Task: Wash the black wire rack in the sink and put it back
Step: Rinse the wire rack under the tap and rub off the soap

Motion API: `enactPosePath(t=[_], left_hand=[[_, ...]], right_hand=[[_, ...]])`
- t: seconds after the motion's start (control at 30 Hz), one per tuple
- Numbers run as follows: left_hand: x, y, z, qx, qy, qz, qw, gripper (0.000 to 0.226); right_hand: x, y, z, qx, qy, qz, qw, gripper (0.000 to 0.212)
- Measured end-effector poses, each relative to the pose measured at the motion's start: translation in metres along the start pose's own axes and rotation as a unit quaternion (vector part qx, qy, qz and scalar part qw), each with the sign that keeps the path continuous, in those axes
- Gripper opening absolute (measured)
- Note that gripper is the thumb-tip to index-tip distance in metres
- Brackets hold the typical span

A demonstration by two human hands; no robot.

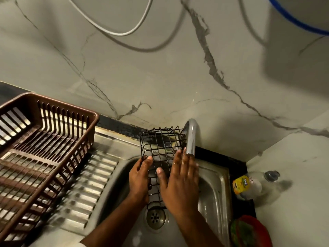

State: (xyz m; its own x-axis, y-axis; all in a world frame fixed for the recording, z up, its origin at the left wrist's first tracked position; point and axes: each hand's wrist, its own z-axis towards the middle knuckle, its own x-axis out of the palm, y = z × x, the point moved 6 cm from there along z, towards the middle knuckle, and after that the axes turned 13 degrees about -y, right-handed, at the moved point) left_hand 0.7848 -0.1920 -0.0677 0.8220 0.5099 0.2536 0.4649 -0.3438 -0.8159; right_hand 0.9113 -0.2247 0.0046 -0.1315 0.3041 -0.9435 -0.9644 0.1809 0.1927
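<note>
Right hand (179, 180) lies flat with straight, spread fingers on the black wire rack (161, 154), seemingly rubbing its grid; both hands look wet. Left hand (139, 177) grips the rack's left edge, thumb hooked over the wire, keeping it tilted up over the sink (216, 182), its lower end just above the drain (156, 218) and its top end beside the tap spout (190, 138). No water stream can be made out, so I judge the washing is midway: scrubbing under way, rinsing and putting back not yet done. Left of the sink, a brown plastic dish basket (53, 132) stands on the ribbed steel drainboard. On the tabletop at right lies a clear bottle (254, 182); its yellow label is too blurred to read
</note>
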Motion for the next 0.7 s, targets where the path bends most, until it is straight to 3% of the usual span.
enactPosePath(t=[0.13,0.3,0.33,0.4,0.47,0.7], left_hand=[[0.002,-0.002,-0.005,0.016,0.043,0.02,0.999,0.029],[-0.001,-0.004,-0.011,0.013,0.038,0.043,0.998,0.053],[-0.002,-0.003,-0.01,0.003,0.047,0.046,0.998,0.056],[-0.007,-0.002,-0.004,-0.017,0.054,0.055,0.997,0.04],[-0.009,-0.001,0.001,-0.036,0.06,0.065,0.995,0.03],[-0.007,0.005,0.003,-0.061,0.095,0.055,0.992,0.082]], right_hand=[[0.001,-0.011,-0.02,-0.046,-0.029,0.006,0.999,0.081],[-0.005,-0.053,-0.01,0.113,-0.005,0.095,0.989,0.084],[-0.007,-0.056,-0.009,0.161,0.018,0.161,0.974,0.084],[-0.005,-0.058,-0.01,0.251,0.074,0.312,0.913,0.073],[-0.004,-0.06,-0.011,0.281,0.093,0.408,0.864,0.06],[0.019,-0.079,-0.01,0.309,0.124,0.576,0.747,0.054]])
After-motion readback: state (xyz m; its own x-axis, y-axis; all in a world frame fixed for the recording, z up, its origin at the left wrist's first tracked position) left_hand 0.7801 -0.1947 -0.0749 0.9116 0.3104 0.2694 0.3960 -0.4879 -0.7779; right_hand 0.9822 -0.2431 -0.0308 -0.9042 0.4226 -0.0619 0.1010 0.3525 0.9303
